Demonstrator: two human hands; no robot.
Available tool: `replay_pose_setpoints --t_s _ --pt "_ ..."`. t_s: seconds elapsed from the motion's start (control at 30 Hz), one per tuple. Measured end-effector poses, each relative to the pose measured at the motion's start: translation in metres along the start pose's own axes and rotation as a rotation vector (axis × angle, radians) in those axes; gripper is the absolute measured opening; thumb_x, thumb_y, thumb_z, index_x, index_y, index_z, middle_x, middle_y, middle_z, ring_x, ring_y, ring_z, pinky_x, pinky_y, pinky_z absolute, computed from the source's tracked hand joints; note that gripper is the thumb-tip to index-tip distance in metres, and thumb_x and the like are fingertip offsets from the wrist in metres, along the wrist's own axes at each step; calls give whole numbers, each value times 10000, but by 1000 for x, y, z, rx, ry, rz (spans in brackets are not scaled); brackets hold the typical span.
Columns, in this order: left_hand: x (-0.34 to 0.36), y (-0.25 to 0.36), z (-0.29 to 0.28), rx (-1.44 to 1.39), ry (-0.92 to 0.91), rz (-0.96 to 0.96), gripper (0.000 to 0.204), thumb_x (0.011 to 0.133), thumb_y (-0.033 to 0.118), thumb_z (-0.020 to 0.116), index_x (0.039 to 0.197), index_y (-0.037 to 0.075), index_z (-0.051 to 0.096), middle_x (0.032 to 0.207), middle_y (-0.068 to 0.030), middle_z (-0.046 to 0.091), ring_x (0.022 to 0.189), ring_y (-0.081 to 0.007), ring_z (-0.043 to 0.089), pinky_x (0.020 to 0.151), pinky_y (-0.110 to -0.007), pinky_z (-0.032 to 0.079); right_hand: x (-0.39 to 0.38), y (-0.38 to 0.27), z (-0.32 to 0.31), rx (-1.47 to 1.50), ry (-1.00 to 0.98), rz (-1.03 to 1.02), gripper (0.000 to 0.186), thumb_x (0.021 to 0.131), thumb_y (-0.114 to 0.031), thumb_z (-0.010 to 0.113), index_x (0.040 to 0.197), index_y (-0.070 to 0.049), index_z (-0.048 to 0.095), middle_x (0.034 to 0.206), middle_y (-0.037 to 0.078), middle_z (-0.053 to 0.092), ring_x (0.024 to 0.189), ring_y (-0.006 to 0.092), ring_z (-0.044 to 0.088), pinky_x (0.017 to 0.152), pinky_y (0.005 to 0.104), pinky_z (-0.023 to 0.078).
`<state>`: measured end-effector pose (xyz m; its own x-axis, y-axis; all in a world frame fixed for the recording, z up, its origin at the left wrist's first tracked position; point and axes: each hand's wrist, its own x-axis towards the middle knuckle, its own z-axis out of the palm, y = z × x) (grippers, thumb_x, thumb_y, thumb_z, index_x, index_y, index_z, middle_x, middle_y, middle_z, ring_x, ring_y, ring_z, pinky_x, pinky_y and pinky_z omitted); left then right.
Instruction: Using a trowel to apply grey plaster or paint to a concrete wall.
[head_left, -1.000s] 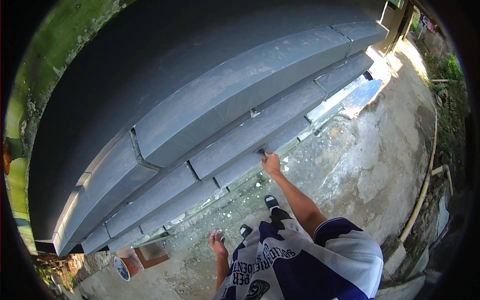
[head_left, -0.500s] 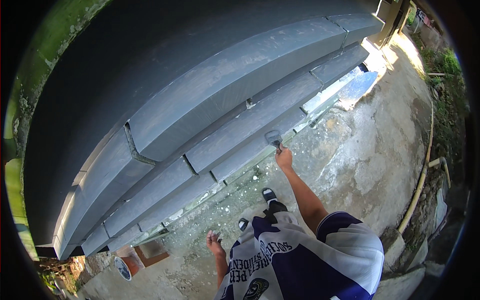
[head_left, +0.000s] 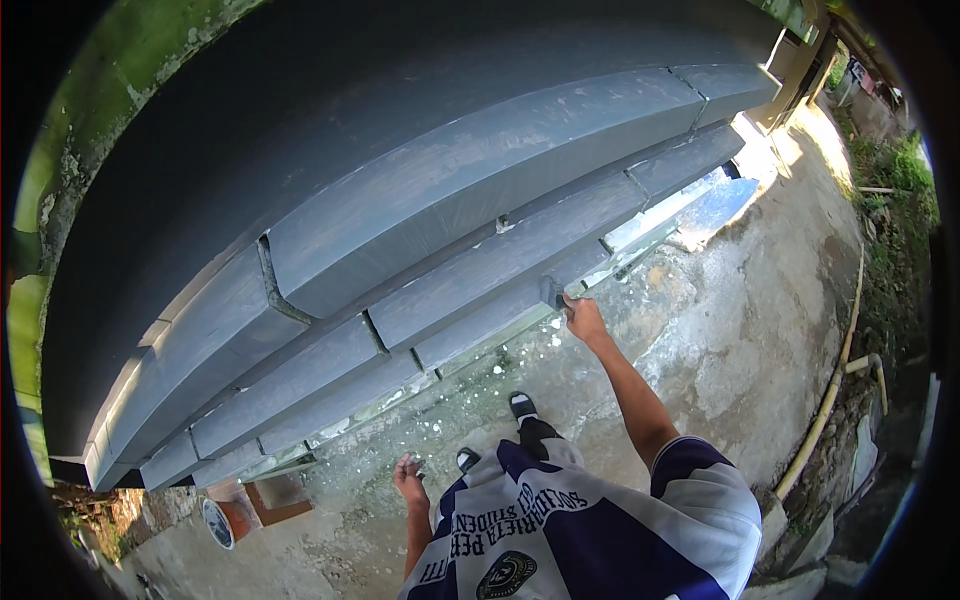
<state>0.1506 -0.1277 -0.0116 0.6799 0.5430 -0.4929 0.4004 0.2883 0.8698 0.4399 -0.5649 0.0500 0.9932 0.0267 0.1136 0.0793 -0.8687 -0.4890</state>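
My right hand (head_left: 585, 318) grips the handle of a wide, flat paintbrush (head_left: 552, 292). Its dark grey bristles touch the face of the lowest step (head_left: 490, 325), near a joint in the blocks. Grey paint covers this curved set of steps, with wider ledges (head_left: 480, 155) above. My left hand (head_left: 408, 480) hangs low at my side over the concrete, fingers loosely bent and apart; no object shows clearly in it.
Rough concrete ground (head_left: 690, 340) with white paint spots runs along the steps. An orange-brown bucket (head_left: 228, 520) stands at the lower left beside a brown box-like piece (head_left: 278, 498). A blue sheet (head_left: 728, 200) lies at the far right end. A pipe (head_left: 825, 430) edges the right side.
The brush has shifted slightly down and right along the lowest step, its bristles now more edge-on. My left hand has moved a little left, and the whole view has shifted slightly.
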Motion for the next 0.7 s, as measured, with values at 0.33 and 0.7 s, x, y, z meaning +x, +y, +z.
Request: replay_pose_setpoints --t_s 0.33,0.7 --pt "-11 -6 42 -11 -27 -35 261 810 117 516 1071 124 531 976 19 581 842 -119 572 621 -240 372 27 19 -4 63 67 180 323 725 -131 588 1044 -90 611 752 198 606 710 349 603 643 415 482" --pt "-28 -42 93 -78 128 14 199 854 175 514 1045 123 537 930 6 585 798 -132 595 579 -232 386 32 72 -19 362 -88 97 323 725 -106 619 1037 -26 601 722 195 621 672 168 619 616 282 479"
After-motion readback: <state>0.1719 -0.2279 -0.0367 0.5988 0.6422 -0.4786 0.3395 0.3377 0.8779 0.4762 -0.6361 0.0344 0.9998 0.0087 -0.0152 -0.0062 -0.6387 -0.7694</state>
